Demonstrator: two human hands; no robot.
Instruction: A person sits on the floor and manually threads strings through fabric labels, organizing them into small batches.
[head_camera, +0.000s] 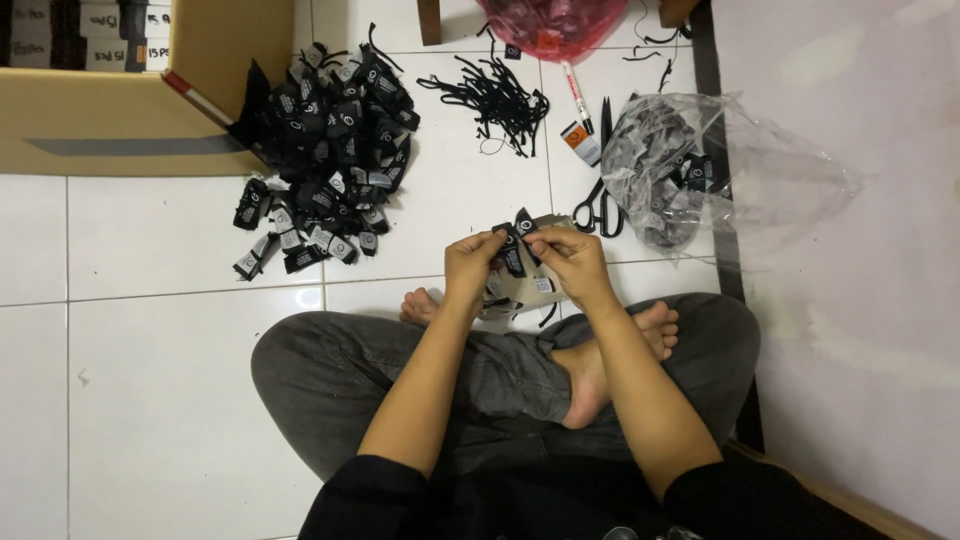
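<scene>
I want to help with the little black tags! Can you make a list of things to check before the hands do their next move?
1. Both hands on the tag: left hand and right hand pinch one black tag. Ok.
2. String through the tag: too small to see. Cannot tell.
3. Loose black strings lie on the floor ahead. Ok.
4. Scissors lie beside the right hand. Ok.
5. Pile of black tags sits apart from the clear bag. Ok.

A home floor workspace: white tiles (150, 400), cardboard box (120, 110), heaped black tags (330, 140).
</scene>
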